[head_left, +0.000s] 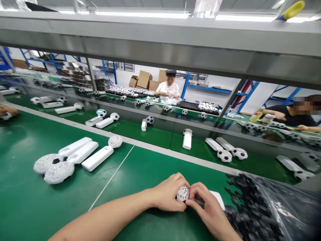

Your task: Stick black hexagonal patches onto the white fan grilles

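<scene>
A white casing with a round, football-patterned lattice head (183, 193) and a long handle (217, 199) is held just above the green table. My left hand (168, 193) is closed round the head, thumb below and fingers over the top. At the right edge of the head, my right hand (207, 207) has thumb and forefinger pinched together; what sits between them is hidden. The handle runs behind that hand and shows beyond it. Beside my right hand lies a heap of small black pieces (250, 207), partly in a clear plastic bag (288, 204).
Several similar white casings (97, 158) lie on the left of the table (120, 201). Beyond a grey rail, a green belt (160, 134) carries more football-headed casings (187, 139). Two people (167, 87) sit across. A metal shelf beam (160, 50) spans overhead. Another person's hand (8, 110) shows at far left.
</scene>
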`<control>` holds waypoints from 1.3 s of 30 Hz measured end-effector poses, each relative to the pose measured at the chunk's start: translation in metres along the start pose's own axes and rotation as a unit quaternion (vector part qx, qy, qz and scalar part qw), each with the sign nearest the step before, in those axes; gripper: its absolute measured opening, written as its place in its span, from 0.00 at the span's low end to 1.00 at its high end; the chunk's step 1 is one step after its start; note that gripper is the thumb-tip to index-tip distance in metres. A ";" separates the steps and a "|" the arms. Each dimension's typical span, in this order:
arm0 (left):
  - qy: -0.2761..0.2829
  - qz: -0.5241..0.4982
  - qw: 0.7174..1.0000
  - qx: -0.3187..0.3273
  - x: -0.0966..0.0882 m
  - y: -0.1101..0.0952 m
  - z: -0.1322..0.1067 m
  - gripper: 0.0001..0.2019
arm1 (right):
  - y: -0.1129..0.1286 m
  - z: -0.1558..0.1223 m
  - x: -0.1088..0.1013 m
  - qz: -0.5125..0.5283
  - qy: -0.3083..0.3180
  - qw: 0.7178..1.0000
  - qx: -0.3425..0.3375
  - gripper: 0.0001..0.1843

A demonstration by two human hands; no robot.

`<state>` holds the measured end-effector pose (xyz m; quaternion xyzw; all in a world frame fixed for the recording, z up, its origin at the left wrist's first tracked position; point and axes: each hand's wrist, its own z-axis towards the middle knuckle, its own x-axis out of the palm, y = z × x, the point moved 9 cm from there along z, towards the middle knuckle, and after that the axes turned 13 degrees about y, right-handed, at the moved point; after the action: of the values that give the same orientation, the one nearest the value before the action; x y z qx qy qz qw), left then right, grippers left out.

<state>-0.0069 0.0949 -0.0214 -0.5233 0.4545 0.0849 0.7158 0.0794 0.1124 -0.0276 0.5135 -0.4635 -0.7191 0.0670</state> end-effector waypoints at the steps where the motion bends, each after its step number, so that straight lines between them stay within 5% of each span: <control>1: -0.005 0.007 1.000 0.001 0.001 0.000 0.000 0.24 | -0.002 0.000 0.000 0.001 -0.006 1.000 -0.001 0.07; 18: -0.022 -0.009 0.999 0.048 0.000 -0.001 -0.001 0.30 | 0.007 -0.004 -0.006 -0.071 -0.048 0.996 -0.034 0.07; 23: -0.038 -0.054 0.998 0.016 -0.003 0.001 -0.001 0.20 | 0.008 -0.004 -0.010 -0.054 -0.063 0.996 -0.032 0.05; 33: -0.018 -0.092 0.995 -0.030 -0.002 0.005 0.001 0.18 | 0.012 -0.004 -0.011 -0.052 -0.055 0.997 -0.020 0.04; 39: -0.070 -0.088 0.993 -0.036 -0.005 0.003 0.000 0.16 | 0.016 0.002 -0.009 -0.089 -0.049 0.995 -0.019 0.06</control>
<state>-0.0113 0.0980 -0.0201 -0.5795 0.3523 0.0742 0.7311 0.0761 0.1104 -0.0097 0.5155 -0.4052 -0.7550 -0.0104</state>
